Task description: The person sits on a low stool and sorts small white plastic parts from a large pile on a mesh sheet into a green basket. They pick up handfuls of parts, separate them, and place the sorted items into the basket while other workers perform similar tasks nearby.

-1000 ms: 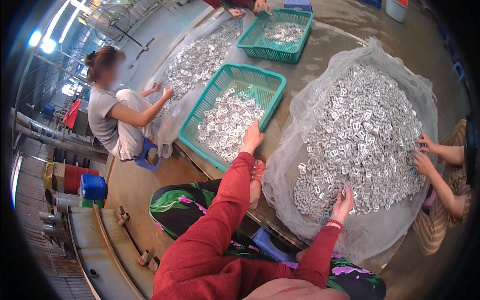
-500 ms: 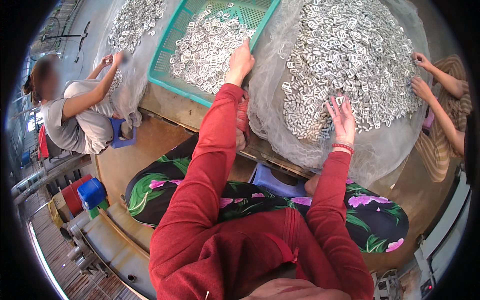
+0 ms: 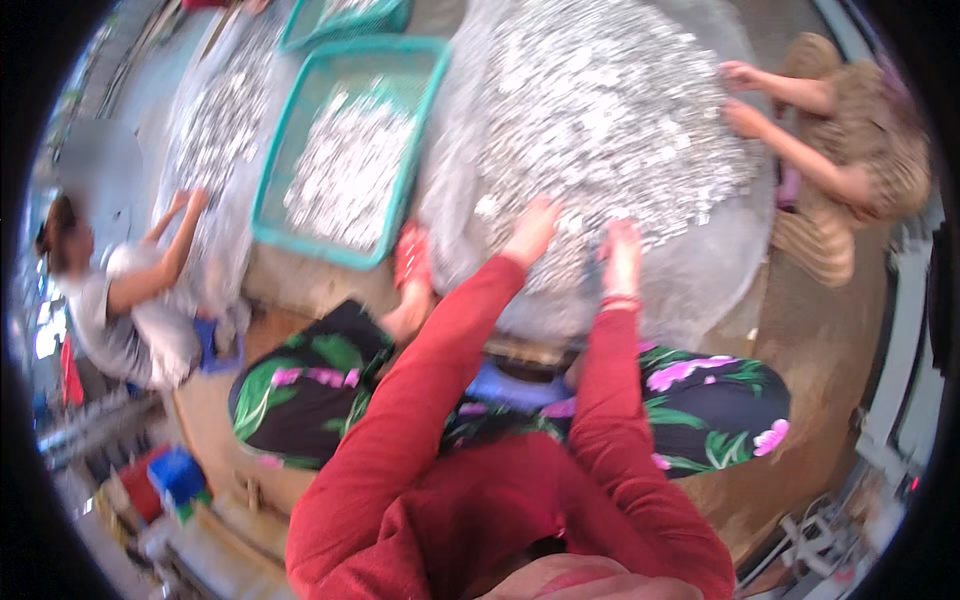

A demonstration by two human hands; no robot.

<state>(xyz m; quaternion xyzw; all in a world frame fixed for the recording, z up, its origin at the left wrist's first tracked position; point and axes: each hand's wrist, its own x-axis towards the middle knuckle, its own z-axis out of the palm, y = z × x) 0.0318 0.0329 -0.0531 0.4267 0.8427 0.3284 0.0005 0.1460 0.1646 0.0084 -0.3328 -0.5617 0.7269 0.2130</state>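
Observation:
A wide heap of small silver metal pieces (image 3: 600,110), some of them slotted like buckles, is spread on a pale mesh sheet (image 3: 450,210). At the heap's near edge my left hand (image 3: 535,230) reaches onto the pieces, its fingers smeared by motion. A little to its right, my right hand (image 3: 621,262) is also at the near edge, fingers blurred. Whether either hand grips a piece cannot be made out. Left of the heap stands a green plastic basket (image 3: 430,120) partly filled with similar silver pieces.
A second green basket (image 3: 375,27) stands behind the first. On the right, a co-worker's hands (image 3: 745,98) touch the heap. At the left, another person (image 3: 130,290) works at a separate pile (image 3: 220,125). A blue stool (image 3: 515,385) is under me.
My left hand has left the basket and come right to the heap. My right hand remains at the heap's near edge. The whole view has shifted and blurred.

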